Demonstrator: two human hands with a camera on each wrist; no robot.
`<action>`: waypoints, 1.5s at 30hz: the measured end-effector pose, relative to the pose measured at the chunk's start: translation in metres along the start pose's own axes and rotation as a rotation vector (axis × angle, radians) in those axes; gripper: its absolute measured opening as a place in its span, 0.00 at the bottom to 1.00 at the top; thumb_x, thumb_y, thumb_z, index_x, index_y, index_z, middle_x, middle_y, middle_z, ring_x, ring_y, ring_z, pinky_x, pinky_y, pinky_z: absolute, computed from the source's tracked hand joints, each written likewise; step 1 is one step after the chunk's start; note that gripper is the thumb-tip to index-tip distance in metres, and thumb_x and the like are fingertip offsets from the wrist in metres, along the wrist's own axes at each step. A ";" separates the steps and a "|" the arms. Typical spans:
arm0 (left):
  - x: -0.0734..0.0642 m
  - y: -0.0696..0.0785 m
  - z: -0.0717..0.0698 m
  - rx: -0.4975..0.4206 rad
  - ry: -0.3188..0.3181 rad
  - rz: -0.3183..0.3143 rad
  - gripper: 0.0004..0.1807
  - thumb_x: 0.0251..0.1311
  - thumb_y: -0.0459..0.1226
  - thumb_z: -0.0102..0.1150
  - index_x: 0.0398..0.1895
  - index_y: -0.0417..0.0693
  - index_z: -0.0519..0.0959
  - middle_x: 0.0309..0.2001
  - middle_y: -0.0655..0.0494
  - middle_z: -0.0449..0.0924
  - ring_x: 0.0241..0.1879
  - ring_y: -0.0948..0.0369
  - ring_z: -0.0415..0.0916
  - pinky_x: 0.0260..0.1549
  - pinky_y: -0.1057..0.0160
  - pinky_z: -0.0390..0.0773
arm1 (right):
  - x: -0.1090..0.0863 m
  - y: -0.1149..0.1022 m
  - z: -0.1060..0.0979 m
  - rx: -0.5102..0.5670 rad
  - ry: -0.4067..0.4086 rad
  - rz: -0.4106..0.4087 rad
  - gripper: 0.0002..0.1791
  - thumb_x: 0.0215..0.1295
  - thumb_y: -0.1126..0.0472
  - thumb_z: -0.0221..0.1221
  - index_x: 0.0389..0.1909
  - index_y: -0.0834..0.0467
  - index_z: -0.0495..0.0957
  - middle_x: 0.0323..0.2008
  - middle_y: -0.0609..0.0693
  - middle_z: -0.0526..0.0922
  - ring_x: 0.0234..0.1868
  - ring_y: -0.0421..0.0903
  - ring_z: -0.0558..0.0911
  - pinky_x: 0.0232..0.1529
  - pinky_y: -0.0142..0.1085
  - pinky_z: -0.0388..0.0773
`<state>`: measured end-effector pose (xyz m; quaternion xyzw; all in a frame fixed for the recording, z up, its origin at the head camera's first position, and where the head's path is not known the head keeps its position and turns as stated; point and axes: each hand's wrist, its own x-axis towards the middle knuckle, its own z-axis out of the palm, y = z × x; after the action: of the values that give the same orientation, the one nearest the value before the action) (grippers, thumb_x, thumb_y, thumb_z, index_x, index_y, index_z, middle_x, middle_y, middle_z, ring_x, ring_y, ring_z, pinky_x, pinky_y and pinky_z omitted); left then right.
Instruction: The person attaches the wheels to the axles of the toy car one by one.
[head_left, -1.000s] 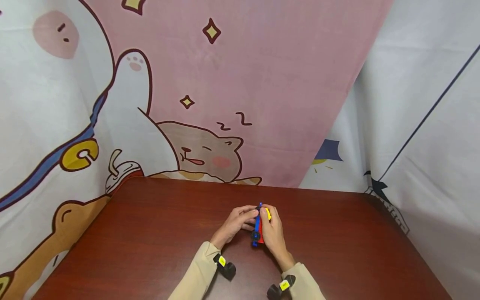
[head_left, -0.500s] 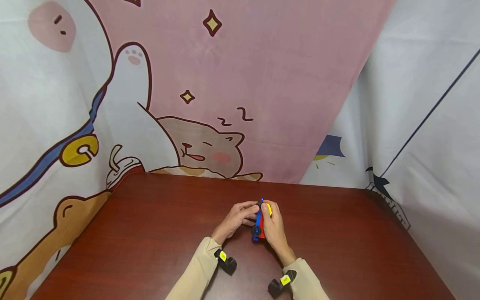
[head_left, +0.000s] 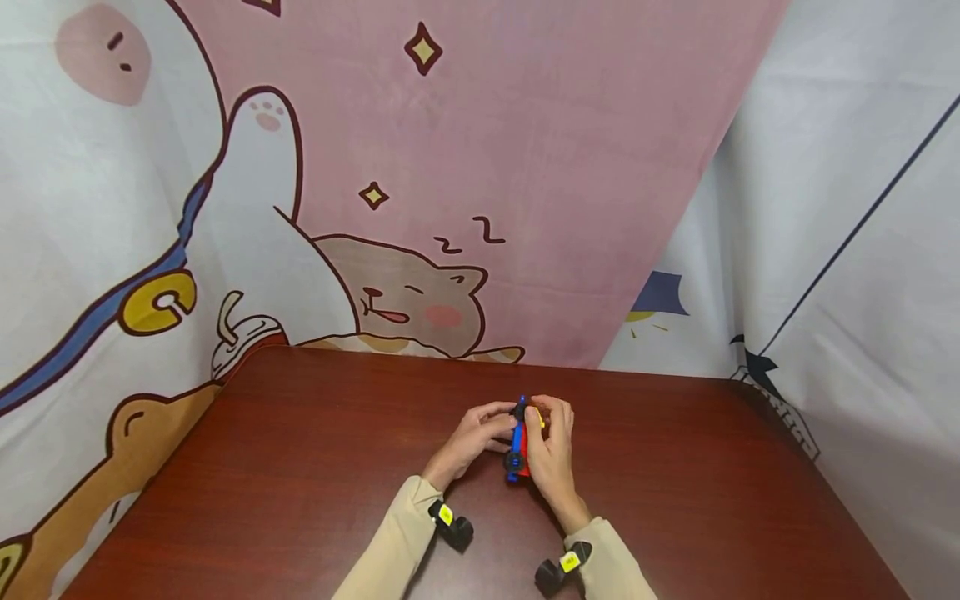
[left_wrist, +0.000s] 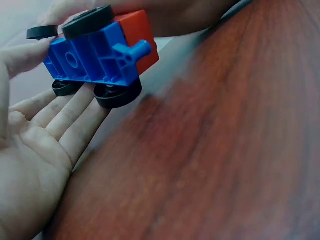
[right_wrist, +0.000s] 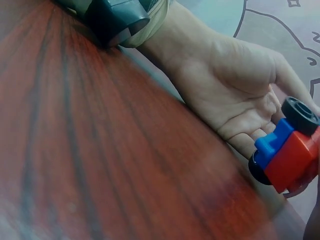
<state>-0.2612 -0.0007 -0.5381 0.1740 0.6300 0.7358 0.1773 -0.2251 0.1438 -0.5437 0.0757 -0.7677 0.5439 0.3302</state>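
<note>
A toy car (head_left: 518, 439) with a blue chassis, red body and black wheels is held above the table between both hands, its underside turned to the left. Pinching its far end by the wheels is the left hand (head_left: 467, 442), thumb on one side and fingers on the other. The left wrist view shows the car's blue underside (left_wrist: 90, 55) with a small hitch-like peg. The right hand (head_left: 553, 457) grips the red side, its thumb along the top and fingers bent over a yellow part (head_left: 541, 419) that is mostly covered. In the right wrist view the red body (right_wrist: 295, 160) faces the camera.
A dark red-brown wooden table (head_left: 337, 467) spreads under the hands. Behind it hangs a pink and white cartoon cloth (head_left: 562, 208), with a white cloth (head_left: 840, 275) at the right. Black wrist cameras sit on both beige sleeves (head_left: 390, 537).
The right hand's fingers have shifted outward to the right, and less of the yellow part shows. The left hand keeps its hold. The head view has tilted slightly.
</note>
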 end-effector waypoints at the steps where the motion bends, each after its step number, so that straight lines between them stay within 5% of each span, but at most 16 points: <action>1: 0.000 -0.001 0.000 0.003 0.004 -0.002 0.23 0.68 0.37 0.57 0.64 0.36 0.73 0.52 0.43 0.84 0.38 0.63 0.83 0.36 0.63 0.85 | 0.000 -0.004 0.000 -0.003 0.016 -0.046 0.10 0.70 0.71 0.55 0.50 0.67 0.77 0.47 0.62 0.76 0.49 0.51 0.69 0.46 0.24 0.64; 6: 0.000 0.000 0.002 0.023 0.029 -0.011 0.23 0.67 0.39 0.59 0.62 0.38 0.74 0.52 0.43 0.84 0.37 0.63 0.83 0.36 0.62 0.85 | 0.002 -0.025 -0.004 -0.007 0.068 -0.224 0.09 0.63 0.78 0.58 0.43 0.69 0.82 0.42 0.63 0.83 0.50 0.56 0.71 0.55 0.25 0.64; 13: 0.000 -0.003 0.002 0.053 0.040 -0.003 0.23 0.69 0.40 0.57 0.63 0.37 0.73 0.54 0.40 0.83 0.39 0.62 0.84 0.36 0.61 0.86 | 0.002 0.007 -0.002 0.010 0.046 -0.348 0.16 0.56 0.74 0.67 0.46 0.62 0.85 0.44 0.56 0.87 0.51 0.54 0.75 0.59 0.30 0.67; 17: 0.001 -0.004 0.001 0.053 0.053 -0.002 0.23 0.70 0.40 0.54 0.64 0.38 0.73 0.53 0.40 0.83 0.40 0.62 0.84 0.36 0.61 0.85 | 0.003 0.006 -0.001 0.027 0.054 -0.388 0.19 0.51 0.77 0.68 0.46 0.63 0.85 0.42 0.60 0.86 0.49 0.57 0.76 0.58 0.30 0.68; 29: 0.001 0.001 0.002 -0.005 0.084 -0.021 0.25 0.70 0.44 0.55 0.63 0.37 0.74 0.45 0.50 0.85 0.35 0.64 0.84 0.36 0.60 0.86 | 0.004 -0.033 -0.006 0.089 0.034 -0.343 0.14 0.50 0.81 0.66 0.40 0.72 0.81 0.41 0.68 0.84 0.47 0.63 0.75 0.56 0.27 0.71; 41: 0.000 0.002 0.001 -0.062 0.038 0.001 0.25 0.69 0.43 0.57 0.63 0.38 0.74 0.44 0.57 0.84 0.32 0.63 0.84 0.34 0.62 0.86 | 0.004 -0.032 -0.006 0.090 0.016 -0.319 0.12 0.54 0.82 0.63 0.39 0.71 0.82 0.39 0.67 0.85 0.46 0.64 0.77 0.56 0.26 0.73; 45: -0.001 0.001 0.002 -0.048 0.037 0.008 0.25 0.69 0.43 0.57 0.63 0.36 0.74 0.44 0.54 0.85 0.32 0.63 0.84 0.36 0.60 0.86 | 0.002 -0.021 -0.004 0.076 0.006 -0.243 0.09 0.59 0.79 0.61 0.41 0.71 0.81 0.41 0.66 0.84 0.46 0.61 0.78 0.52 0.26 0.75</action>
<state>-0.2596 0.0000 -0.5366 0.1587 0.6145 0.7545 0.1668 -0.2151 0.1398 -0.5257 0.1788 -0.7306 0.5290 0.3929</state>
